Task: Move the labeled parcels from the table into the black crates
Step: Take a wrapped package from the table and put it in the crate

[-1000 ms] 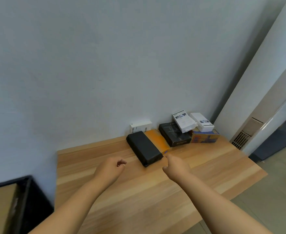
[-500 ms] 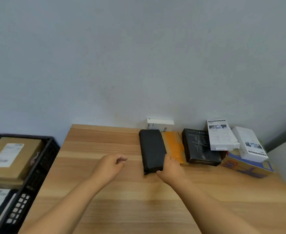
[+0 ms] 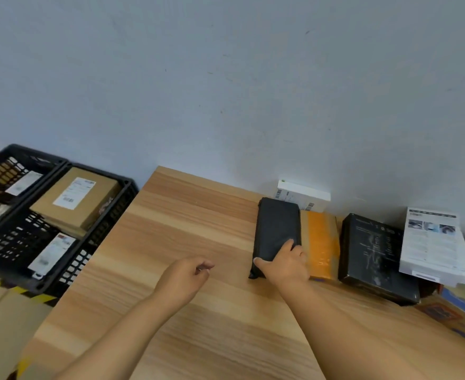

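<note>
A long black wrapped parcel (image 3: 278, 226) lies on the wooden table (image 3: 187, 231) near the wall. My right hand (image 3: 285, 263) grips its near end, thumb on the left side and fingers over the top. My left hand (image 3: 183, 274) hovers over the table to the left, fingers loosely curled, holding nothing. An orange parcel (image 3: 322, 242), a black box (image 3: 368, 253), a white leaflet box (image 3: 431, 242) and a white box (image 3: 305, 194) sit along the wall. Two black crates (image 3: 110, 223) stand left of the table, holding labelled brown parcels (image 3: 77, 198).
A grey wall runs behind the table. Cardboard with yellow-black tape (image 3: 25, 296) lies below the crates. A blue-and-orange box (image 3: 453, 311) sits at the table's right end under the white boxes.
My right hand has closed around the near end of the black parcel. The view has swung left, bringing both crates into sight. My left hand stays about where it was.
</note>
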`<act>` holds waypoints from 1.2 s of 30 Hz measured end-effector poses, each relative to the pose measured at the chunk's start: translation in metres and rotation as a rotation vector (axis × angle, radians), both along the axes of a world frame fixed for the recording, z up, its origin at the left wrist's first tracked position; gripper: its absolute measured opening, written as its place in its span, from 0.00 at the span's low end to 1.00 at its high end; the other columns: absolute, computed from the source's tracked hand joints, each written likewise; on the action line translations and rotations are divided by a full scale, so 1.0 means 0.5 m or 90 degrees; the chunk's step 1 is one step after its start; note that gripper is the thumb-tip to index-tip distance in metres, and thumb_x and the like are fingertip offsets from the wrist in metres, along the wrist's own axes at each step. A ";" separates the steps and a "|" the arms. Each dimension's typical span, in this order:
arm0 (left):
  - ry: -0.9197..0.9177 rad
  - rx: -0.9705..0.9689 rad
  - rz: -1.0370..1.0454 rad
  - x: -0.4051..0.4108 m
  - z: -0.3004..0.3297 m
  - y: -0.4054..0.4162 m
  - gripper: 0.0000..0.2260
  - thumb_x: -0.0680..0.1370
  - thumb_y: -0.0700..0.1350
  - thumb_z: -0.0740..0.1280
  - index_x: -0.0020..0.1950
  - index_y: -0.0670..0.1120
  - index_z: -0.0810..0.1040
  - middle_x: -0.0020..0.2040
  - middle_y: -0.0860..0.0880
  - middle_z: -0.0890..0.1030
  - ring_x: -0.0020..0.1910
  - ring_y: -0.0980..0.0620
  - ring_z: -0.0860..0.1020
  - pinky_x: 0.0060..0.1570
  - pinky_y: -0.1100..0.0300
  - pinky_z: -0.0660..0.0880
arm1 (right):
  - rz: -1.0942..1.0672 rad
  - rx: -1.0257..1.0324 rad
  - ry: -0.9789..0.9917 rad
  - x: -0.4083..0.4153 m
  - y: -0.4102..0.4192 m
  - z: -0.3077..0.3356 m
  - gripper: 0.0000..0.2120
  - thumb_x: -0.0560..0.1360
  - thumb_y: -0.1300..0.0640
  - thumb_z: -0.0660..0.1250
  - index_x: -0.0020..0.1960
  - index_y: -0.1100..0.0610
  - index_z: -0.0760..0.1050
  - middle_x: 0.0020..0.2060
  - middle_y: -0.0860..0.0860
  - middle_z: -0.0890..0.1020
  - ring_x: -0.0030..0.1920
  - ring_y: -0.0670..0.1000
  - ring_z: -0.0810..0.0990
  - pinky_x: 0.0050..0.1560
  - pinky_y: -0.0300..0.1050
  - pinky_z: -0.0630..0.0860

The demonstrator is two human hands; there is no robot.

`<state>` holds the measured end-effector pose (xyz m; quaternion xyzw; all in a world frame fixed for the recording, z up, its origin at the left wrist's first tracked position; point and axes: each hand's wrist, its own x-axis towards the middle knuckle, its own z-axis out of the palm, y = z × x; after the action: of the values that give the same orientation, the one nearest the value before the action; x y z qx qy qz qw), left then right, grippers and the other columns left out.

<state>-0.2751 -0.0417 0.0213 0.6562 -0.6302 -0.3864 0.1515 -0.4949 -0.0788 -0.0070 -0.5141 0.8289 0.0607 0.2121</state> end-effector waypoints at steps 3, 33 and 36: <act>-0.009 0.007 0.003 0.007 -0.001 0.006 0.10 0.78 0.42 0.65 0.57 0.49 0.81 0.52 0.54 0.82 0.51 0.57 0.78 0.52 0.65 0.72 | -0.023 0.006 0.006 0.015 -0.003 -0.005 0.57 0.66 0.30 0.66 0.77 0.60 0.40 0.74 0.61 0.54 0.73 0.59 0.57 0.67 0.51 0.66; 0.045 -0.127 -0.096 -0.045 0.327 -0.160 0.24 0.77 0.56 0.63 0.70 0.47 0.69 0.66 0.48 0.74 0.62 0.50 0.74 0.58 0.57 0.71 | -0.052 -0.360 -0.036 0.138 0.056 0.388 0.55 0.65 0.39 0.69 0.76 0.51 0.35 0.76 0.54 0.47 0.71 0.58 0.58 0.66 0.54 0.64; 0.164 -0.124 -0.074 -0.049 0.383 -0.164 0.28 0.76 0.57 0.65 0.71 0.45 0.66 0.63 0.47 0.75 0.58 0.50 0.76 0.58 0.53 0.74 | -0.020 -0.425 -0.016 0.150 0.066 0.434 0.55 0.66 0.40 0.69 0.76 0.50 0.34 0.76 0.53 0.45 0.69 0.56 0.59 0.65 0.52 0.64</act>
<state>-0.2994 -0.1237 0.2127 0.5462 -0.6767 -0.4126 0.2710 -0.4197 -0.0456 0.2101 -0.5430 0.8083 -0.2236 0.0434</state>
